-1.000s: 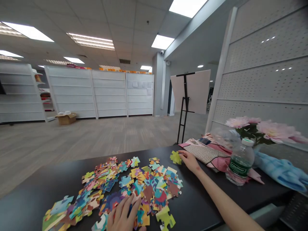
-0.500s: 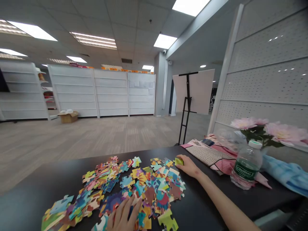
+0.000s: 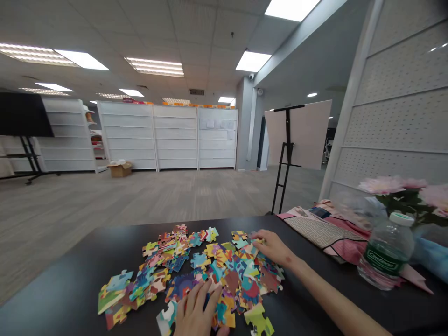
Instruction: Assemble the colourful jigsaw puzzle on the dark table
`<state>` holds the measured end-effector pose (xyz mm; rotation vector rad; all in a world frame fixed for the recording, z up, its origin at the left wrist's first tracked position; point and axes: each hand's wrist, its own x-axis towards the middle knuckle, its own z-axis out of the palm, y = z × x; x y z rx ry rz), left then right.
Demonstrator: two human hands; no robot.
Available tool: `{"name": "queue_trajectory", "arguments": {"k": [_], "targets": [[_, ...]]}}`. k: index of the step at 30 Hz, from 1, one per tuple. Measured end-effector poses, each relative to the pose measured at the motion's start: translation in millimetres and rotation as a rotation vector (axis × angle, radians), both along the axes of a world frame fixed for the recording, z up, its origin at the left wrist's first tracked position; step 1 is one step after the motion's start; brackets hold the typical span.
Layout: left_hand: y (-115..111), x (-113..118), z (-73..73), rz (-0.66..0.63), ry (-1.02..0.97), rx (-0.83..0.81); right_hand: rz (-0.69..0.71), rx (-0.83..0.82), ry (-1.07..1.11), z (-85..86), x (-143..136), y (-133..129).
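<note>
Many colourful puzzle pieces [image 3: 217,270] lie in an overlapping spread on the black table [image 3: 70,270]. At the bottom centre my left hand [image 3: 198,310] rests over the near pieces, fingers apart and holding nothing. My right hand [image 3: 273,247] is at the upper right edge of the pile, its fingertips on pieces there; whether it grips one is hidden. A lime-green piece [image 3: 259,321] lies near the table's front, right of my left hand. At the pile's left end is a piece with green and light blue [image 3: 114,295].
On the right stand a water bottle [image 3: 388,252] and pink flowers [image 3: 388,185], beside folded patterned cloth [image 3: 322,228] and a blue cloth [image 3: 432,252]. Beyond the table are an easel board [image 3: 304,135], white shelving [image 3: 175,140], a cardboard box [image 3: 121,170] and a black screen [image 3: 24,114].
The view has turned left. My right hand has moved slightly inward over the pile's upper right edge, and the yellow-green piece under its fingers no longer shows clearly. My left hand stays over the near pieces.
</note>
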<state>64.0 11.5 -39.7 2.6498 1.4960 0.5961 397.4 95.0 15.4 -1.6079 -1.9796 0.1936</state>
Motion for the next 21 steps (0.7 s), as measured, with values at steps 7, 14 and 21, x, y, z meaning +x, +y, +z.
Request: {"name": "queue_trajectory", "arguments": {"k": [7,14,21], "targets": [[-3,4,9.4,-0.007,0.008,-0.058,0.097,-0.064,0.03,-12.6,-51,19],[-5,1,12.9,-0.039,-0.023,-0.077,0.144,0.014,0.064,-13.6,-45,-10],[-11,-1,21.1,-0.016,-0.051,-0.073,0.172,-0.025,0.028,-20.8,-44,0]]}}
